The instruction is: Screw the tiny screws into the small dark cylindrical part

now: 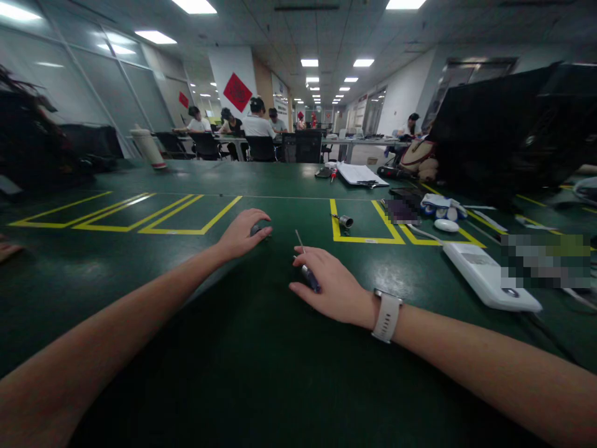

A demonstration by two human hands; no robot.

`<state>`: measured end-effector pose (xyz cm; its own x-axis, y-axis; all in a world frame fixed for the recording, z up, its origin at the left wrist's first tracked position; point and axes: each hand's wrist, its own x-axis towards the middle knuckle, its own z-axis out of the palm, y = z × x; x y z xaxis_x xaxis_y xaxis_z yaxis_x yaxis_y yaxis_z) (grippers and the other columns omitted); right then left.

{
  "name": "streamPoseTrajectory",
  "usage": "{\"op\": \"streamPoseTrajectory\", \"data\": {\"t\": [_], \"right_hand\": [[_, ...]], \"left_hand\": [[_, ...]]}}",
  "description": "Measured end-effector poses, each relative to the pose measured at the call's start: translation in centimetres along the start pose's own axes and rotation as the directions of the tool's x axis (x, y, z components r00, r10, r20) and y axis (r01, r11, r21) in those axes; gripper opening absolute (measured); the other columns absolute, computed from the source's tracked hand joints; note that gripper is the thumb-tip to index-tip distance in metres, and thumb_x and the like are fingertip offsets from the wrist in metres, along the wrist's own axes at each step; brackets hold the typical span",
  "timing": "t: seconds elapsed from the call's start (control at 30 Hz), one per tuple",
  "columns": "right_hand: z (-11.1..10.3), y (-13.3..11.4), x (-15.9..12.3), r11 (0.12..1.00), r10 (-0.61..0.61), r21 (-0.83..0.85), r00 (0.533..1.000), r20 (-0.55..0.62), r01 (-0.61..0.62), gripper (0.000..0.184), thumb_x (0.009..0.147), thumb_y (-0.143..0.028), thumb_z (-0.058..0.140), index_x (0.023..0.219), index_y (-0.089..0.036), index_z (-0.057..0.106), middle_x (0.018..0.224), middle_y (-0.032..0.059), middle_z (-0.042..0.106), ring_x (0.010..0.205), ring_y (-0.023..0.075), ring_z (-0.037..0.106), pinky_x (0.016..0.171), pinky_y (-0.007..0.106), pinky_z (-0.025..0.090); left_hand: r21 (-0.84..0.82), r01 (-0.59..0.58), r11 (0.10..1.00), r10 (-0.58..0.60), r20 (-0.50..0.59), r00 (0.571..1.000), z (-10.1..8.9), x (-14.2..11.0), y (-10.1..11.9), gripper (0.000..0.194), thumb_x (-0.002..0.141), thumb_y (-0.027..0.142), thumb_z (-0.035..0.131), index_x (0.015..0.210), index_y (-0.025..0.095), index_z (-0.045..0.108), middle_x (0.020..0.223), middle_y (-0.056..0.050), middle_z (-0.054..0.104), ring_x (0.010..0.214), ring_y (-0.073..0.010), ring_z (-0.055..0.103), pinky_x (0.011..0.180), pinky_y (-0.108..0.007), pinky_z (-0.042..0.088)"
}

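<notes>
My left hand (245,233) is closed around a small dark grey round part (255,229), its thumb and fingers curved about it just above the green table. Most of that part is hidden by the hand. My right hand (333,283) holds a slim screwdriver (311,279) with a dark handle, its thin shaft pointing up and away past the fingers. The thumb lies a little apart from the handle. Farther off, a small silver metal cylinder (346,221) lies on its side inside a yellow tape outline (368,240), touched by neither hand.
On the right are a white power bank-like device (489,277) with a cable, a white oval case (446,225) and a blue-white pouch (441,205). Papers (361,174) lie at the back. A pale tumbler (148,147) stands far left. People sit at distant tables.
</notes>
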<state>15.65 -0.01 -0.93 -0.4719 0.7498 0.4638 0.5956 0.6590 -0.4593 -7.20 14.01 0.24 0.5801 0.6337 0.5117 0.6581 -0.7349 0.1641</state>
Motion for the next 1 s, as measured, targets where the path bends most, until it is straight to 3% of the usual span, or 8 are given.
{"op": "streamPoseTrajectory", "data": {"t": [0.17, 0.27, 0.4, 0.63, 0.87, 1.0], "right_hand": [[1.4, -0.7, 1.0, 0.951, -0.113, -0.266, 0.976, 0.186, 0.160, 0.034, 0.082, -0.045, 0.053, 0.099, -0.016, 0.055, 0.108, 0.0113, 0.058, 0.107, 0.0279, 0.047, 0.080, 0.042, 0.044], [1.4, -0.5, 1.0, 0.904, -0.152, -0.352, 0.952, 0.264, 0.242, 0.021, 0.089, -0.034, 0.045, 0.094, -0.017, 0.055, 0.098, 0.0086, 0.059, 0.096, 0.0238, 0.050, 0.072, 0.037, 0.043], [0.8, 0.7, 1.0, 0.876, -0.166, -0.393, 0.941, 0.296, 0.278, 0.015, 0.089, -0.021, 0.042, 0.096, -0.018, 0.055, 0.098, 0.0073, 0.058, 0.091, 0.0211, 0.049, 0.068, 0.033, 0.040], [-2.1, 5.1, 0.2, 0.847, -0.028, -0.511, 0.973, 0.227, 0.144, 0.016, 0.090, -0.020, 0.042, 0.091, -0.018, 0.058, 0.095, 0.0068, 0.059, 0.088, 0.0201, 0.049, 0.069, 0.031, 0.038], [-5.9, 11.4, -1.0, 0.809, 0.072, -0.585, 0.980, 0.186, 0.051, 0.020, 0.090, -0.020, 0.040, 0.089, -0.017, 0.060, 0.091, 0.0093, 0.060, 0.084, 0.0216, 0.049, 0.071, 0.032, 0.039], [-7.2, 14.4, -1.5, 0.795, 0.130, -0.605, 0.985, 0.111, -0.037, 0.021, 0.090, -0.020, 0.040, 0.090, -0.015, 0.060, 0.091, 0.0108, 0.060, 0.086, 0.0226, 0.050, 0.073, 0.032, 0.040]], "left_hand": [[0.099, -0.101, 0.990, 0.072, 0.261, 0.963, 1.3, 2.2, -2.1, 0.053, 0.079, 0.056, 0.046, 0.108, 0.013, 0.056, 0.107, -0.012, 0.058, 0.103, -0.0251, 0.051, 0.090, -0.037, 0.040], [0.155, -0.153, 0.976, 0.089, 0.356, 0.930, 2.3, 3.0, -1.9, 0.045, 0.081, 0.051, 0.045, 0.105, 0.015, 0.058, 0.101, -0.010, 0.058, 0.094, -0.0224, 0.054, 0.082, -0.033, 0.042], [0.211, -0.127, 0.969, 0.046, 0.351, 0.935, 3.0, 3.0, -2.0, 0.031, 0.086, 0.037, 0.039, 0.090, 0.014, 0.060, 0.091, -0.009, 0.058, 0.086, -0.0215, 0.054, 0.075, -0.032, 0.042], [0.329, -0.098, 0.939, -0.023, 0.346, 0.938, 2.6, 2.1, -1.7, 0.032, 0.086, 0.034, 0.037, 0.075, 0.015, 0.060, 0.076, -0.008, 0.060, 0.073, -0.0196, 0.055, 0.065, -0.029, 0.040], [0.416, -0.059, 0.907, -0.081, 0.311, 0.947, 2.5, 1.1, 0.4, 0.037, 0.087, 0.036, 0.037, 0.066, 0.014, 0.059, 0.065, -0.007, 0.059, 0.063, -0.0180, 0.055, 0.056, -0.028, 0.036], [0.412, -0.096, 0.906, -0.053, 0.336, 0.940, 2.7, 0.3, 2.9, 0.041, 0.088, 0.037, 0.035, 0.065, 0.014, 0.061, 0.066, -0.008, 0.061, 0.064, -0.0189, 0.056, 0.056, -0.028, 0.037]]}}
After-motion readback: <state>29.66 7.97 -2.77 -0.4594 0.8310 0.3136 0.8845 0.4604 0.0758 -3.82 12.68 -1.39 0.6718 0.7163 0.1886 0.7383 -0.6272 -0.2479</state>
